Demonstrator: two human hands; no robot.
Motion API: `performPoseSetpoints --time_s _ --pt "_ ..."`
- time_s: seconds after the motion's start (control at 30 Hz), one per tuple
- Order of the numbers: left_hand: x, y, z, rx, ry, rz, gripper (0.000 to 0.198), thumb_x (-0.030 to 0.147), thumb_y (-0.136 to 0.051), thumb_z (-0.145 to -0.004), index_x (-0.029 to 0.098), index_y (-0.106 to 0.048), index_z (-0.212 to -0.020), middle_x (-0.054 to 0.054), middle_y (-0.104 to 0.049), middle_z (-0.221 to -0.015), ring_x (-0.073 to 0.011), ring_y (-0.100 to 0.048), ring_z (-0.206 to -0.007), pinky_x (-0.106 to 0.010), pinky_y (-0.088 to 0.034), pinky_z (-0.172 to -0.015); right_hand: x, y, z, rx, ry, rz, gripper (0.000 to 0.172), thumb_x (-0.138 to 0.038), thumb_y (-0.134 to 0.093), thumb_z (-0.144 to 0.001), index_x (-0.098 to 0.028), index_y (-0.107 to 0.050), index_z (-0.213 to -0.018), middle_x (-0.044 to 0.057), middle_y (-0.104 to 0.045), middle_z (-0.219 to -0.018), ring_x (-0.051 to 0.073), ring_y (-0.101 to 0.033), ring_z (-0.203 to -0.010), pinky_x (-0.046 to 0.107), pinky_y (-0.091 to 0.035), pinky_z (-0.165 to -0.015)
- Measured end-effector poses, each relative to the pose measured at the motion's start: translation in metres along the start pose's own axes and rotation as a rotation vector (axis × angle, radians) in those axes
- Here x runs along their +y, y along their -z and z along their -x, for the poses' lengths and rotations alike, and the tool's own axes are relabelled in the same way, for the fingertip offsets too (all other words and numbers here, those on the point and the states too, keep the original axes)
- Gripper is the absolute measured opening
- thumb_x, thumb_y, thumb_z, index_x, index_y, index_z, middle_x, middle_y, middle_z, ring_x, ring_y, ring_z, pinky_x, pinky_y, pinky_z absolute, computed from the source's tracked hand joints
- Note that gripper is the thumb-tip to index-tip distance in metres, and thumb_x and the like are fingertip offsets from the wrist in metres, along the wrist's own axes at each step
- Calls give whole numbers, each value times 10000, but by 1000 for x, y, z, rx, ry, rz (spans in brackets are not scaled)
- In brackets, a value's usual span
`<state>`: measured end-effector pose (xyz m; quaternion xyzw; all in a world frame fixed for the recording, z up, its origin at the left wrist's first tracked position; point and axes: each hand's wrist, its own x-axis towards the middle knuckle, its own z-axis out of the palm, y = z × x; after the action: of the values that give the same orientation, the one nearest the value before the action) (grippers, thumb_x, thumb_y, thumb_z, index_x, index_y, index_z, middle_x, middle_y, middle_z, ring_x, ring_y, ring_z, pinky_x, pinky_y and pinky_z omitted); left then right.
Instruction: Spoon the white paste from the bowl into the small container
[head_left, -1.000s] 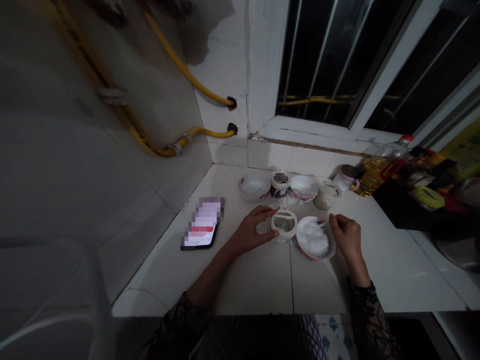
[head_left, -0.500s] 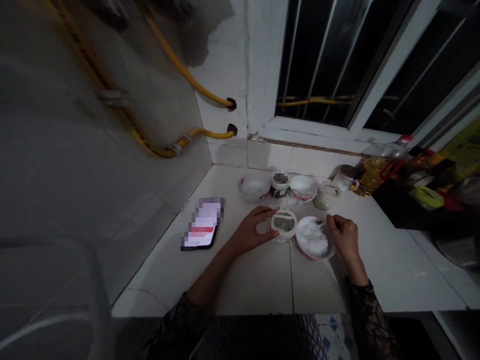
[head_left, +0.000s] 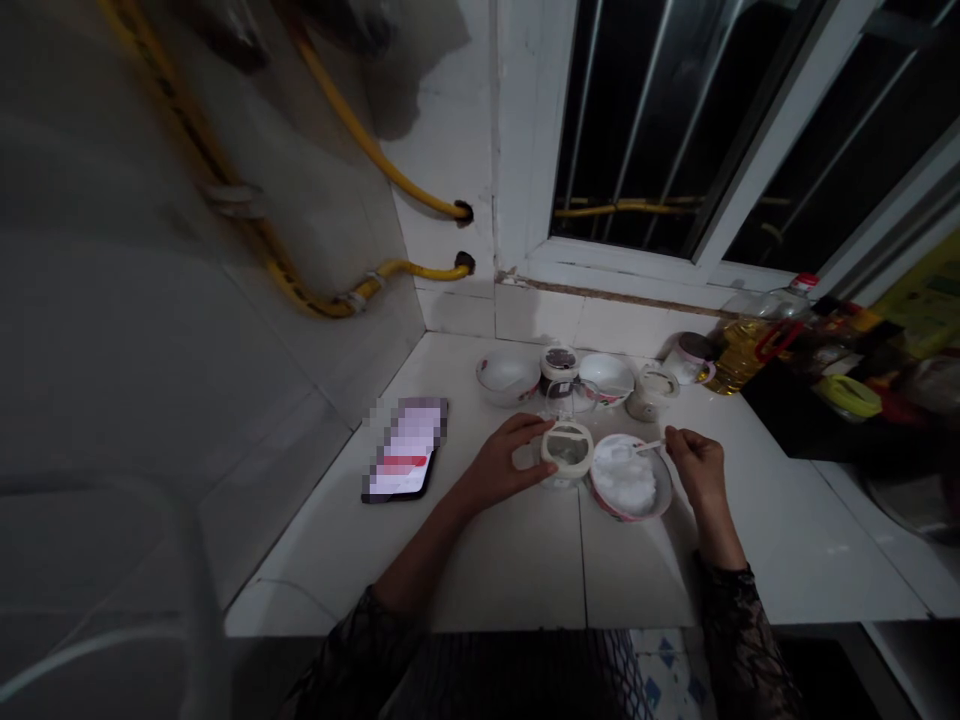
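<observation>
Bench [head_left: 502, 570] bare between bowl [head_left: 663, 490] and front edge, also right of right hand [head_left: 696, 465]. Phone [head_left: 409, 445] well left. Jar [head_left: 568, 474] see-through, pale-rimmed, lid [head_left: 571, 397] up, just left of bowl; left hand [head_left: 514, 455] curled around its side. White powder [head_left: 622, 475] heaped in bowl. Right hand pinches white spoon [head_left: 651, 446]. Versus half second ago: right hand slightly farther right, more spoon handle showing; left hand unmoved.

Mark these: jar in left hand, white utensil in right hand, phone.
Jar [head_left: 570, 472]: head view, front of rim.
White utensil [head_left: 651, 446]: head view, handle.
Phone [head_left: 406, 450]: head view, screen.
</observation>
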<state>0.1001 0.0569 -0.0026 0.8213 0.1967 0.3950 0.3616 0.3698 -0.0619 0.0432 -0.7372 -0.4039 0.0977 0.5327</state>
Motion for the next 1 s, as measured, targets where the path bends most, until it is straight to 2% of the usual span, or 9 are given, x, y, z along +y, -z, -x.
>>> performPoseSetpoints --time_s 0.13,0.27,0.37,0.43,0.5,0.6,0.73,0.9,1.0 --pt "0 0 -1 0 -8 3 508 394 -735 -816 254 -632 -1294 -117 -616 -1243 -254 -613 -1145 -430 -530 -990 -23 -1 8 85 115 -13 476 -570 -536 -802 -210 -474 -497 -31 -424 -462 108 -364 -468 265 -309 -490" --pt "-1 -1 0 6 -27 7 504 402 -733 -816 251 -635 -1287 -110 -620 -1225 -250 -614 -1138 -434 -530 -991 -51 -16 27 190 469 164 416 -432 -471 -940 -215 -531 -590 0 -543 -543 149 -495 -581 297 -391 -641" --pt "-1 -1 0 2 -13 2 512 409 -733 -816 252 -631 -1293 -114 -613 -1245 -252 -608 -1153 -432 -529 -992 -59 -31 38 68 866 345 365 -294 -474 -969 -212 -544 -620 -8 -584 -568 130 -502 -567 320 -389 -753" --pt "-1 0 0 -3 -5 -1 518 413 -734 -816 253 -628 -1297 -116 -613 -1251 -252 -608 -1153 -432 -530 -992 -58 -35 39 -2 1006 416 325 -241 -484 -965 -209 -562 -651 -9 -615 -598 123 -510 -566 325 -376 -775" --pt "0 0 0 -6 1 -4 525 417 -738 -812 256 -627 -1300 -114 -617 -1252 -253 -608 -1150 -434 -530 -991 -53 -30 34 39 984 429 311 -223 -477 -967 -208 -562 -668 -11 -613 -600 124 -513 -568 329 -370 -781" --pt "-1 0 0 -4 7 -4 529 415 -739 -811 255 -626 -1303 -117 -613 -1263 -255 -602 -1162 -435 -526 -998 -44 -11 20 135 844 451 334 -254 -472 -974 -209 -540 -650 -25 -564 -557 123 -480 -536 332 -363 -777" --pt "-2 -1 1 3 3 -1 529 411 -734 -815 261 -618 -1309 -112 -605 -1271 -251 -598 -1171 -438 -521 -1006 -30 8 4 105 822 583 379 -306 -472 -978 -209 -537 -618 -31 -538 -525 122 -447 -503 333 -348 -770" --pt "-1 0 1 0 5 -3 526 417 -731 -816 261 -620 -1306 -108 -608 -1251 -250 -608 -1152 -442 -523 -1001 -14 -5 5 -22 829 654 421 -322 -419 -1002 -202 -551 -620 -2 -604 -563 133 -502 -536 333 -346 -786" --pt "1 0 0 -2 2 0 515 402 -731 -818 259 -624 -1301 -106 -614 -1235 -246 -614 -1138 -428 -526 -994 -7 -17 9 -102 746 583 452 -360 -385 -1008 -203 -551 -618 0 -611 -561 128 -499 -520 323 -362 -773"
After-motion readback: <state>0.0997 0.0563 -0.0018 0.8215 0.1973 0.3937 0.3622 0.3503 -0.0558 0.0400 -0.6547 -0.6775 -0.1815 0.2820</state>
